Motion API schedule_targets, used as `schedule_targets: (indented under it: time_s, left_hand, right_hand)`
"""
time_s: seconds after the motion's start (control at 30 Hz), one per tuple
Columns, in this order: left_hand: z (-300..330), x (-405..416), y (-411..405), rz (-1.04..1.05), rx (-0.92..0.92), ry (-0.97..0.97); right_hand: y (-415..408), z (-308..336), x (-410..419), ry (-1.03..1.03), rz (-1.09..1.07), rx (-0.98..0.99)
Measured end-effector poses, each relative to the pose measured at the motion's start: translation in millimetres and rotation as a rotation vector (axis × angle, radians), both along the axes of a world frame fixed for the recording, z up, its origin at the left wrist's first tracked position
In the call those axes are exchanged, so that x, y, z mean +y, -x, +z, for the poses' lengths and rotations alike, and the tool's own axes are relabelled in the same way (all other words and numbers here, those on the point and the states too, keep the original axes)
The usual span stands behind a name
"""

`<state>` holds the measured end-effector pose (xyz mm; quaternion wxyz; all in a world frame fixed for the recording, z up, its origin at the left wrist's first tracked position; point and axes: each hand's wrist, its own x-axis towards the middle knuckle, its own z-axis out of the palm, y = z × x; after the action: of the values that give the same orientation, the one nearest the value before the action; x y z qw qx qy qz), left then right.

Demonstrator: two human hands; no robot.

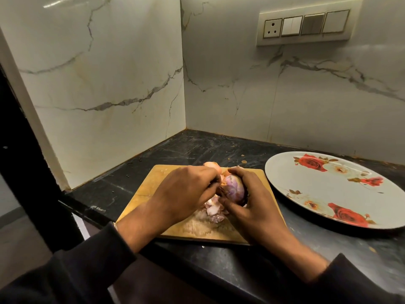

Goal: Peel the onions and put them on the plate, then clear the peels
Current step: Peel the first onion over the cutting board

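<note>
Onion in hand: I see a pale purple onion point(234, 187), mostly stripped of its dry skin, held just above the wooden cutting board point(151, 191) near the board's middle.
Right hand: my right hand point(252, 205) cups the onion from the right and below, fingers and thumb curled round it, so the grip is closed on the onion.
Left hand: my left hand point(186, 191) comes in from the left, fingertips bunched at the onion's left end where an orange-brown scrap of skin shows; it looks like a pinch on that scrap, though the fingertips themselves are partly hidden.
Peels: a small heap of pinkish-white peels point(213, 210) lies on the board directly under both hands.
Second onion: behind the hands, at the board's far edge, I can make out the top of another onion point(211, 165) with its orange skin on; most of it is hidden.
Board: it lies flat on the dark stone counter point(197, 148), near the front edge.
Plate: a large white plate with red roses point(328, 189) sits on the counter just right of the board, apart from it, with nothing on it.
Sleeves: dark sleeves point(83, 270) cover both forearms up to the wrists.
Surroundings: marble-look walls point(109, 73) meet in a corner behind the counter, and a switch panel point(305, 24) with a socket is mounted on the right-hand wall.
</note>
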<state>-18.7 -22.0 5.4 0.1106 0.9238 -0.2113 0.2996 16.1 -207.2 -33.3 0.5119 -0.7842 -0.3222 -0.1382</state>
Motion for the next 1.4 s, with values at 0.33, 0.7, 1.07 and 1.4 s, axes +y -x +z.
schedule_targets:
  time_s: [0.33, 0.7, 1.07, 1.4]
  left_hand:
    - [-11.2, -26.5, 7.8, 0.064, 0.276, 0.785]
    - [-2.7, -36.7, 9.3, 0.077, 0.596, 1.203]
    - [-7.3, -20.9, 2.5, 0.182, 0.238, 0.496]
    - [4.3, -20.1, 4.9, 0.102, 0.252, 0.517]
  right_hand:
    - [-0.6, -4.9, 2.5, 0.082, -0.105, -0.321]
    - [3.4, -0.4, 4.4, 0.059, -0.086, -0.372]
    - [-4.2, -0.7, -4.8, 0.046, -0.073, -0.152]
    - [-1.8, 2.5, -5.9, 0.037, -0.04, -0.106]
